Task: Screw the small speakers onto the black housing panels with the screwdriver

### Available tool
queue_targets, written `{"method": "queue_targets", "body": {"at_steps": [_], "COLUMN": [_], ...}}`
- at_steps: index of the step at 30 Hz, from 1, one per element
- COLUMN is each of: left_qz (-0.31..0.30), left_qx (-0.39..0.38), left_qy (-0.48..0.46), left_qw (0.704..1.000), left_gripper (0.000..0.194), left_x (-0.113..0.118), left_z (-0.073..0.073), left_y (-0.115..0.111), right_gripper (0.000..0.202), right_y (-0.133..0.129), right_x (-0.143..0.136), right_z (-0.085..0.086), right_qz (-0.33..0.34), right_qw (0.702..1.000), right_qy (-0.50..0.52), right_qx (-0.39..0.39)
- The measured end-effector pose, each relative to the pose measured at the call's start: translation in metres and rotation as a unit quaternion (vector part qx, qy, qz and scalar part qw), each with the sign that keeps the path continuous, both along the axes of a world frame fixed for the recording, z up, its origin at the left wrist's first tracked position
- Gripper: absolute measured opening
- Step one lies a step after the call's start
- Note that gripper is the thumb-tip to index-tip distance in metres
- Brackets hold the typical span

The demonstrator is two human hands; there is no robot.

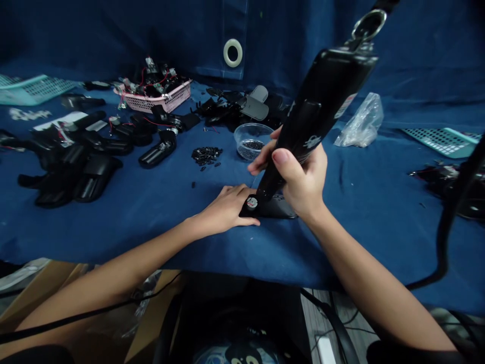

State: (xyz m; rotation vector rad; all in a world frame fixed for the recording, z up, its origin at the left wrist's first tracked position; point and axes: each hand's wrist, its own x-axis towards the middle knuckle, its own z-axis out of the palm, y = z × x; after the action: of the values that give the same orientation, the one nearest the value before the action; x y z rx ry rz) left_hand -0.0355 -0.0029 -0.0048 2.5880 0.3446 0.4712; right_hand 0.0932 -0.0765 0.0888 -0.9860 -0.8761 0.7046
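Observation:
My right hand (pixel 305 174) is closed around a black electric screwdriver (pixel 316 96), which hangs from a metal ring and slants down to the left. The screwdriver's tip end meets a black plastic housing (pixel 280 206) lying on the blue cloth. My left hand (pixel 231 208) grips the left end of this housing, thumb on the near side and fingers on the far side. A small round pale part (pixel 252 202) with a bit of red shows in that end. Whether a screw sits under the tip is hidden.
Behind my hands stand a clear bowl of tiny screws (pixel 253 132) and a pile of small black pieces (pixel 206 155). Black handle-shaped housings (pixel 98 174) lie left. A pink basket (pixel 162 102) holds wired parts. A plastic bag (pixel 361 124) and a black cable (pixel 441 242) are right.

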Motion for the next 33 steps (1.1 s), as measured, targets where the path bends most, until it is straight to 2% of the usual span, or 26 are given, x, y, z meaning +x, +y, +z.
{"method": "queue_targets", "body": {"at_steps": [8, 22, 33], "left_qz": [-0.005, -0.002, 0.003], "left_qx": [-0.013, -0.009, -0.014], "left_qy": [-0.008, 0.034, 0.04], "left_qw": [1.0, 0.999, 0.999], "left_gripper": [0.065, 0.068, 0.066], "left_x": [0.0005, 0.0002, 0.0006], "left_z": [-0.0023, 0.0028, 0.0037], "left_y": [0.0012, -0.0003, -0.0007], "right_gripper": [0.033, 0.037, 0.034], "right_y": [0.0048, 0.0073, 0.0068], "right_x": [-0.0006, 0.0028, 0.0018], "right_z": [-0.0036, -0.0091, -0.0087], "right_qz": [-0.025, 0.006, 0.002], "right_qw": [0.998, 0.986, 0.989], "right_qy": [-0.05, -0.158, -0.135], "right_qx": [0.026, 0.058, 0.061]}}
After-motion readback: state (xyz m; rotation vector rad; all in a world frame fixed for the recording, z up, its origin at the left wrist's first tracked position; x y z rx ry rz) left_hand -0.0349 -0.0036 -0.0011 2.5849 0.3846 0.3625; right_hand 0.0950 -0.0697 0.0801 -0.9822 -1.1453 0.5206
